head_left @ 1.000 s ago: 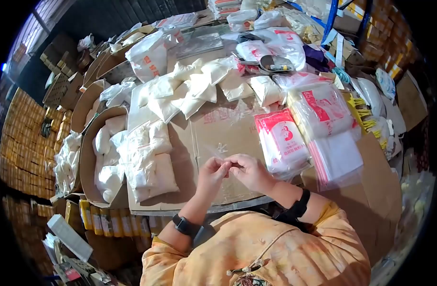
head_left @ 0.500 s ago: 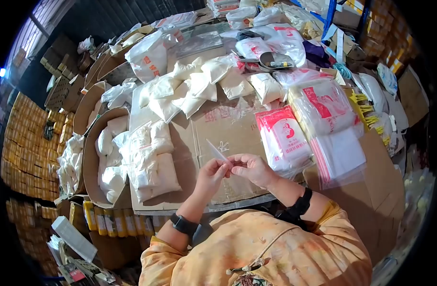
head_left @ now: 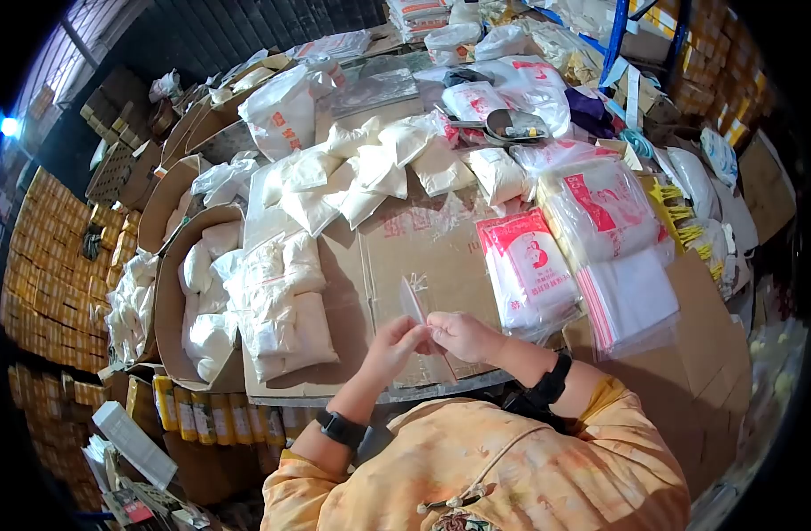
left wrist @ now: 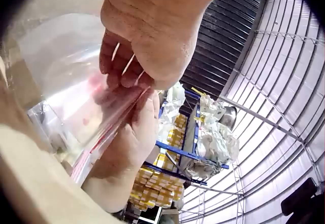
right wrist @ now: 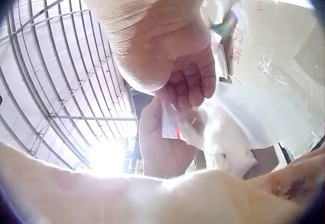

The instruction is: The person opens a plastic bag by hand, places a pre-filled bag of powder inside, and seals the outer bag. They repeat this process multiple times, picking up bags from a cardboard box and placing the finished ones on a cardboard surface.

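A thin clear plastic bag (head_left: 413,303) with a red edge strip is held upright, nearly edge-on, above the cardboard. The left hand (head_left: 395,348) pinches its edge at thumb and fingers; the right hand (head_left: 463,337) pinches the same edge close beside it. In the left wrist view the bag (left wrist: 66,56) spreads out from the left hand (left wrist: 147,46), its red strip running between the two hands. The right wrist view has the bag (right wrist: 254,117) reaching away from the curled fingers of the right hand (right wrist: 188,77).
Filled white packets (head_left: 361,173) lie across the back of the cardboard (head_left: 379,274), with larger bundled bags (head_left: 281,310) at left. Red-and-white bag packs (head_left: 534,265) and flat bags (head_left: 631,296) lie at right. A metal scoop (head_left: 516,126) rests behind; open cartons (head_left: 171,305) stand left.
The bag has come up between the hands, from slanting left to nearly upright. Both hands have moved slightly toward the body and still pinch it.
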`<action>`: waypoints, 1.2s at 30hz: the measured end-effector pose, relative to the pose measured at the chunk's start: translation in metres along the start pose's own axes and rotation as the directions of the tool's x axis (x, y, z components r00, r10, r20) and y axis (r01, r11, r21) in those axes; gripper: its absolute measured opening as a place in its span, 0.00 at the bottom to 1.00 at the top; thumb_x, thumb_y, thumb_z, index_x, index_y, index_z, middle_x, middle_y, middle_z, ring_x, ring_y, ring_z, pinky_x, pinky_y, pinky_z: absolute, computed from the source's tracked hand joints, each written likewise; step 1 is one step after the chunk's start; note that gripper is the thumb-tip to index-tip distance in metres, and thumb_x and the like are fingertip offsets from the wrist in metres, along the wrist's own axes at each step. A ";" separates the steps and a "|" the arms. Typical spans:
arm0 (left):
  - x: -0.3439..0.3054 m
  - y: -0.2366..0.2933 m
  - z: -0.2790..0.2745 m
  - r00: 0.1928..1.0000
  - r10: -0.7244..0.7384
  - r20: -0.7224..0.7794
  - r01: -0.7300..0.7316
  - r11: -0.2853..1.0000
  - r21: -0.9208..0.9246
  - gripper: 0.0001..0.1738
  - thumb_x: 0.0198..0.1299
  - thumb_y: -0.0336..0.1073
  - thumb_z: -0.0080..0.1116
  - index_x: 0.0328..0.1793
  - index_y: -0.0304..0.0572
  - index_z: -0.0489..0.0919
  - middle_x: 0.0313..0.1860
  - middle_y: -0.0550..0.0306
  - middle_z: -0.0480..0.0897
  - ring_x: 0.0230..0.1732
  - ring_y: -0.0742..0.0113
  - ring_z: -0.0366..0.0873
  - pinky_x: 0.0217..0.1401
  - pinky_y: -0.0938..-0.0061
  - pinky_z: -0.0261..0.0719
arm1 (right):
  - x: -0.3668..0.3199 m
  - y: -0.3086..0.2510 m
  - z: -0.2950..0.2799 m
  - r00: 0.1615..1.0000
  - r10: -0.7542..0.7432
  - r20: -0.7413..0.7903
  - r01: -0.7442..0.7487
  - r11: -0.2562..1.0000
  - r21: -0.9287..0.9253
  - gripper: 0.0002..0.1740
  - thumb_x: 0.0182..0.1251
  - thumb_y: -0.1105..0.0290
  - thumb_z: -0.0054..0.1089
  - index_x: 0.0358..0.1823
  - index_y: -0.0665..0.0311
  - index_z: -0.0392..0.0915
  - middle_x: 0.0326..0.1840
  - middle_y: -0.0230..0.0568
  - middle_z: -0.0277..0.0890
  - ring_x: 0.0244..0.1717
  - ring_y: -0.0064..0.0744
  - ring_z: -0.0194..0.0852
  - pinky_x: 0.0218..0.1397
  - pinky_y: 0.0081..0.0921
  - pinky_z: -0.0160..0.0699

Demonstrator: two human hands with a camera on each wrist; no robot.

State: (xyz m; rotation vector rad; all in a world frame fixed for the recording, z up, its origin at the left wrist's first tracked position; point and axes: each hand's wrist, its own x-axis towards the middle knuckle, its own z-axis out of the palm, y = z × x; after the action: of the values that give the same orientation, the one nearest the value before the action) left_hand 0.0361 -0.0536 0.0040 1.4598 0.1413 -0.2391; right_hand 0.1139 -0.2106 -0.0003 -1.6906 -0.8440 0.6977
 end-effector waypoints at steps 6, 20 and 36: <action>-0.006 -0.006 0.001 0.995 -0.086 -0.057 0.086 0.996 -0.002 0.16 0.66 0.43 0.45 0.39 0.35 0.74 0.28 0.61 0.76 0.29 0.74 0.74 0.34 0.80 0.73 | 0.003 -0.014 -0.001 0.993 -0.080 0.087 0.093 0.983 -0.157 0.07 0.59 0.69 0.47 0.32 0.65 0.72 0.27 0.44 0.76 0.29 0.41 0.75 0.35 0.33 0.72; 0.003 -0.019 -0.054 0.981 0.001 -0.196 0.027 0.990 0.138 0.14 0.66 0.35 0.44 0.29 0.34 0.74 0.20 0.60 0.77 0.23 0.73 0.72 0.31 0.79 0.72 | 0.057 0.004 0.040 0.963 0.132 -0.234 -0.058 0.953 0.297 0.10 0.62 0.72 0.43 0.24 0.68 0.69 0.19 0.38 0.71 0.24 0.26 0.72 0.27 0.26 0.70; -0.028 -0.063 -0.188 0.875 0.055 -0.481 0.254 0.794 0.552 0.08 0.49 0.26 0.53 0.34 0.38 0.67 0.21 0.50 0.73 0.23 0.55 0.74 0.27 0.69 0.71 | 0.157 0.235 -0.155 0.418 0.652 -0.633 0.070 0.671 0.738 0.18 0.61 0.53 0.54 0.45 0.56 0.69 0.38 0.31 0.70 0.28 0.28 0.67 0.29 0.25 0.71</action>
State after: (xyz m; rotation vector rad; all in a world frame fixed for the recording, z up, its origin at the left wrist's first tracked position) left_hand 0.0030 0.1291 -0.0703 2.1445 0.5965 0.0059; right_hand 0.3718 -0.2097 -0.1930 -1.2193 0.5176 0.2020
